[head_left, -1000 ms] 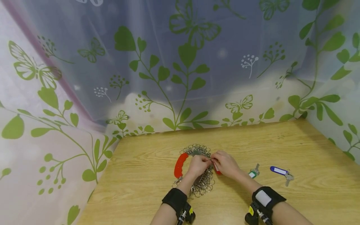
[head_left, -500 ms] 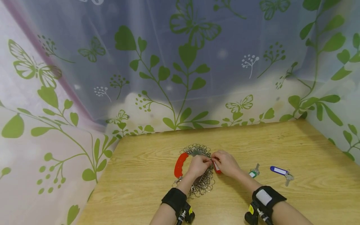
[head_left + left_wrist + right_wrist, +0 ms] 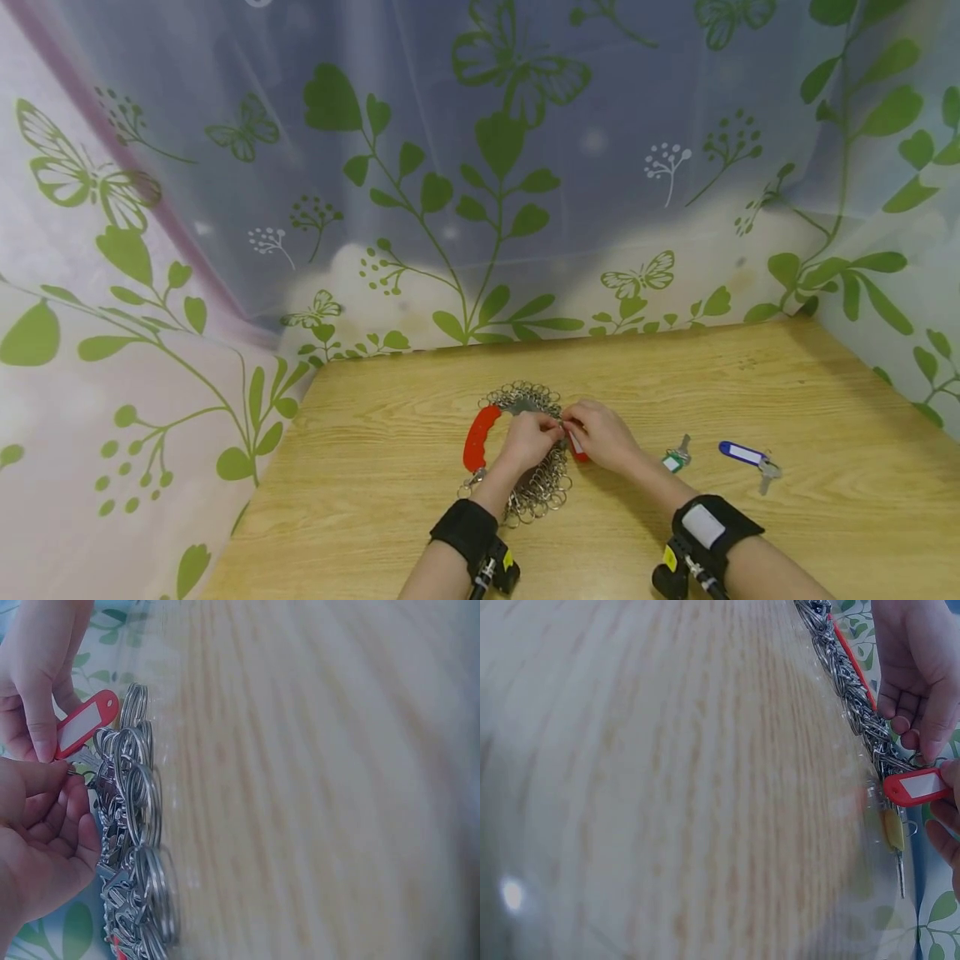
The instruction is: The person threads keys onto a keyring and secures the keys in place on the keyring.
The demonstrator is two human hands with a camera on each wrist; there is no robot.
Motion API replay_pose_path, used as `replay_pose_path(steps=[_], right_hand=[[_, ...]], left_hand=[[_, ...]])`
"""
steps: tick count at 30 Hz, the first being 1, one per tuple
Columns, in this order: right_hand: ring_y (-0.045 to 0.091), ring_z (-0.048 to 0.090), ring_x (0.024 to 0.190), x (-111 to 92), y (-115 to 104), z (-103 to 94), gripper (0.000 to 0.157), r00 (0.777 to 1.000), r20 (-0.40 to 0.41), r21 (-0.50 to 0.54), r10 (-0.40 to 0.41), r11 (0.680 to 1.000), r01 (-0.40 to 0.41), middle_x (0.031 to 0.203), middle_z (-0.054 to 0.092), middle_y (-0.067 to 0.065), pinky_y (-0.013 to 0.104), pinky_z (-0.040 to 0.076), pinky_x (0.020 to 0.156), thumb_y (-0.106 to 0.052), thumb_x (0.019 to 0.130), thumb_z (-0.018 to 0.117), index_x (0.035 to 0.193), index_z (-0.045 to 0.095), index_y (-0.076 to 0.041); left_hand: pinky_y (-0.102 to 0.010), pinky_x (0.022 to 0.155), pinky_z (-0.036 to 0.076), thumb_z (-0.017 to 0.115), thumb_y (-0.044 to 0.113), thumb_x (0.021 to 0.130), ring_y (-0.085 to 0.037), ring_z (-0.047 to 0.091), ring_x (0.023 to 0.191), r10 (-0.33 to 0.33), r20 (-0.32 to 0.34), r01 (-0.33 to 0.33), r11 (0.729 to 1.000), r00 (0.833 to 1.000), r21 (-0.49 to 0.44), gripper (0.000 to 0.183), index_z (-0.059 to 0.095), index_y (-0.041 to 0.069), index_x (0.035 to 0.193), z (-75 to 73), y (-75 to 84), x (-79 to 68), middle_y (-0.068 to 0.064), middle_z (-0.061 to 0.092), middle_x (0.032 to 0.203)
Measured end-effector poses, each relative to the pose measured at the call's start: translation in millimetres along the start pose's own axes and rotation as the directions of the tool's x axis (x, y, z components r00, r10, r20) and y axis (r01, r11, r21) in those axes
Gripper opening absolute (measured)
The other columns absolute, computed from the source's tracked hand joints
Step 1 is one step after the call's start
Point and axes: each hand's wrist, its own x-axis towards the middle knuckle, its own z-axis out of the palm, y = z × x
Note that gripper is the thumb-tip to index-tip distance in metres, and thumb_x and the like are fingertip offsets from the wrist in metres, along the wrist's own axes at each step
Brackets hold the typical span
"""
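My left hand (image 3: 527, 442) pinches a small metal key ring (image 3: 73, 772) between thumb and fingertips, partly hidden by the fingers. Close against it, my right hand (image 3: 606, 437) pinches a red key tag (image 3: 84, 724) with a white label. The tag (image 3: 915, 786) tilts up beside the rings in the right wrist view. Under both hands lies a round bunch of many metal rings (image 3: 538, 502) around a grey middle. A red curved, notched handle (image 3: 478, 439) is at its left side. How the tag and pinched ring connect is hidden by fingertips.
To the right on the wooden table (image 3: 390, 517) lie a green key tag (image 3: 672, 463) with a key (image 3: 685, 444) and a blue key tag (image 3: 741, 453) with a key (image 3: 769, 475). A patterned curtain (image 3: 420, 183) hangs behind the table's back edge.
Both hands stay at the same spot, with only slight movement of the fingers. The view has shifted a little; the other things lie as before.
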Motion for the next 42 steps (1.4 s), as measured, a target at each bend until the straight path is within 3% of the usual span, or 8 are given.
replay_pose_path(steps=[7,12,15,18,22,31,36,42], right_hand=[[0.022,0.061,0.081,-1,1,1.6,0.004,1.0,0.004,0.027,0.012,1.0,-0.012,0.088,0.063,0.005,0.037,0.048,0.069,-0.004,0.085,0.065,0.089,0.067,-0.004],[0.026,0.061,0.086,-1,1,2.2,0.005,0.996,0.034,0.125,0.087,0.988,-0.09,0.091,0.063,0.009,0.04,0.048,0.074,-0.002,0.087,0.062,0.09,0.066,-0.004],[0.027,0.06,0.086,-1,2,1.6,0.007,0.985,0.072,0.206,0.156,0.964,-0.168,0.092,0.063,0.011,0.039,0.048,0.073,-0.001,0.088,0.059,0.092,0.065,-0.001],[0.026,0.061,0.082,-1,4,0.1,0.009,0.965,0.119,0.295,0.235,0.919,-0.26,0.093,0.063,0.014,0.036,0.049,0.068,0.0,0.089,0.057,0.094,0.064,0.002],[0.027,0.061,0.078,0,8,-3.6,0.011,0.946,0.156,0.337,0.284,0.885,-0.321,0.093,0.064,0.017,0.034,0.048,0.066,0.001,0.089,0.056,0.096,0.064,0.006],[0.031,0.061,0.085,-5,16,-13.3,0.016,0.927,0.184,0.225,0.327,0.904,-0.363,0.095,0.065,0.018,0.038,0.049,0.069,0.003,0.086,0.056,0.099,0.065,0.006],[0.029,0.061,0.082,-7,17,-15.0,0.014,0.931,0.202,0.158,0.304,0.928,-0.338,0.091,0.065,0.016,0.038,0.049,0.068,0.004,0.084,0.058,0.095,0.066,0.006],[0.029,0.06,0.084,-10,16,-16.9,0.012,0.915,0.238,0.127,0.325,0.924,-0.361,0.09,0.064,0.014,0.04,0.048,0.071,0.002,0.084,0.06,0.093,0.065,0.005]], left_hand=[[-0.02,0.048,0.034,0.062,0.013,0.089,-0.009,0.042,0.053,-0.029,-0.016,0.028,0.999,0.999,-0.037,0.014,0.072,0.003,0.086,1.0,-1.1,1.6,0.001,0.058,0.069],[-0.02,0.048,0.033,0.062,0.014,0.089,-0.008,0.042,0.052,-0.034,-0.014,0.033,0.999,0.999,-0.038,0.015,0.071,0.002,0.086,0.3,0.6,1.5,0.002,0.056,0.066],[-0.02,0.047,0.032,0.062,0.014,0.089,-0.008,0.042,0.051,-0.018,-0.004,0.018,1.0,1.0,-0.023,0.015,0.071,0.002,0.087,0.1,2.4,1.5,0.002,0.056,0.065],[-0.02,0.049,0.034,0.063,0.014,0.089,-0.008,0.044,0.054,-0.01,0.004,0.01,1.0,1.0,-0.003,0.014,0.072,0.003,0.088,0.8,3.2,1.7,0.001,0.06,0.069],[-0.021,0.053,0.037,0.064,0.014,0.088,-0.008,0.047,0.059,-0.02,0.016,0.02,1.0,1.0,0.0,0.013,0.072,0.004,0.089,1.7,4.8,1.9,0.0,0.064,0.077],[-0.023,0.055,0.041,0.063,0.013,0.088,-0.008,0.052,0.064,-0.036,0.029,0.037,0.999,0.999,-0.028,0.012,0.072,0.005,0.089,2.4,5.8,0.7,-0.001,0.065,0.08],[-0.023,0.056,0.042,0.063,0.014,0.088,-0.008,0.052,0.065,-0.029,0.02,0.029,0.999,0.999,-0.018,0.014,0.072,0.005,0.091,2.2,5.1,0.5,-0.002,0.066,0.082],[-0.023,0.054,0.04,0.062,0.013,0.088,-0.01,0.049,0.061,-0.028,0.021,0.029,0.999,0.999,-0.017,0.013,0.071,0.004,0.09,2.0,3.7,0.7,-0.002,0.065,0.08]])
